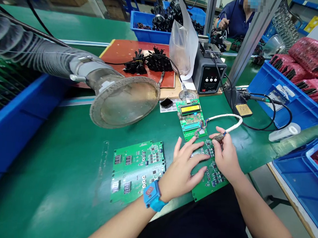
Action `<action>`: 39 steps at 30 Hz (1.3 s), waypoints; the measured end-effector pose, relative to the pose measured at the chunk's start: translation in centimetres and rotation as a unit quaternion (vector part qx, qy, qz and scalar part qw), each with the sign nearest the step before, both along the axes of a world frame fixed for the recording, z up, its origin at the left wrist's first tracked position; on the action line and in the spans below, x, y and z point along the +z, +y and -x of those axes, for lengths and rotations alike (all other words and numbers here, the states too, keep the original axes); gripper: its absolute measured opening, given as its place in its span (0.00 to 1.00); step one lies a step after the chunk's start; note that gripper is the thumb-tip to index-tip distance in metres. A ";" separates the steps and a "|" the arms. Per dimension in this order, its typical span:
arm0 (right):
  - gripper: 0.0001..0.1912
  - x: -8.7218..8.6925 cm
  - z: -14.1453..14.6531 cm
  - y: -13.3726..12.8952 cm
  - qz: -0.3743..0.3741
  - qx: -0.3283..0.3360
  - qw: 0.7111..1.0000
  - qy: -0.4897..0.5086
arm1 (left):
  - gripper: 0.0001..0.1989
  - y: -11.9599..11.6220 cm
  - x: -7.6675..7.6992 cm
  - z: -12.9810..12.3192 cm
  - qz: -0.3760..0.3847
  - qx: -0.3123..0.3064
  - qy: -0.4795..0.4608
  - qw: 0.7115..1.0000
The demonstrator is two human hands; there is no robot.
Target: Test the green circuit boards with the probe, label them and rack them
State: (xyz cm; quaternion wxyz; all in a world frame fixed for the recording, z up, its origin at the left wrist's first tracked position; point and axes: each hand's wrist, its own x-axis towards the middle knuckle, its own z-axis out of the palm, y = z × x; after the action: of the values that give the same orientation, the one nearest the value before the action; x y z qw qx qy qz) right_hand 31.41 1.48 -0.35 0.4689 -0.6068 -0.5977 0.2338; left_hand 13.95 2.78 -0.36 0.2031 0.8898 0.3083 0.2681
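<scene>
My right hand pinches a dark connector at the end of a white-sleeved cable. The connector is at the upper part of a green circuit board; whether its pins touch the board cannot be seen. Fingers spread, my left hand lies over the left side of that same board and hides part of it. Just beyond, the cable runs to a small green programmer board with a lit yellow display. To the left lies another green circuit board panel with several digit displays, partly behind my left wrist.
A fume extractor hood hangs over the left bench. Behind stand a soldering station and an iron stand. Blue crates with pink-wrapped packs are at right; a blue bin holds black cables. A co-worker sits opposite.
</scene>
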 end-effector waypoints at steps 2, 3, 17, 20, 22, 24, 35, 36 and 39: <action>0.18 0.0 0.0 0.0 -0.001 0.003 1.000 -0.002 | 0.13 -0.1 0.4 0.1 0.002 -0.044 -0.003 0.999; 0.18 0.0 0.0 0.0 0.000 0.003 1.000 -0.001 | 0.13 -0.2 0.6 0.2 0.004 -0.069 -0.002 0.998; 0.18 0.0 0.0 0.0 0.010 0.004 1.000 0.009 | 0.09 -0.1 0.9 0.2 0.012 -0.118 0.024 0.993; 0.18 0.0 0.0 0.0 0.005 0.006 1.000 0.006 | 0.08 -0.1 0.9 0.2 0.012 -0.118 0.020 0.993; 0.18 -0.1 0.0 0.0 0.004 0.006 1.000 0.005 | 0.08 -0.1 0.9 0.1 0.008 -0.121 0.023 0.992; 0.18 -0.1 0.0 0.0 0.004 0.005 1.000 0.003 | 0.08 -0.2 1.0 0.1 0.004 -0.124 0.026 0.992; 0.18 -0.1 -0.1 0.1 -0.002 0.012 1.000 -0.006 | 0.14 0.7 0.1 0.8 -0.011 -0.047 -0.038 0.998; 0.18 -0.1 -0.1 0.1 0.000 0.013 1.000 -0.007 | 0.14 0.9 0.0 0.8 -0.017 -0.018 -0.039 0.999; 0.18 -0.1 -0.1 0.1 0.006 0.013 1.000 -0.005 | 0.18 1.4 -0.4 0.9 -0.026 0.048 -0.017 0.998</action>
State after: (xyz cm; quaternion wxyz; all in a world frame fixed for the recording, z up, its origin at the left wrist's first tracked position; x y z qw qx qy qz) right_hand 31.56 1.54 -0.43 0.4590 -0.6033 -0.6063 0.2401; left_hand 13.00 4.19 -0.78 0.1722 0.8741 0.3404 0.3007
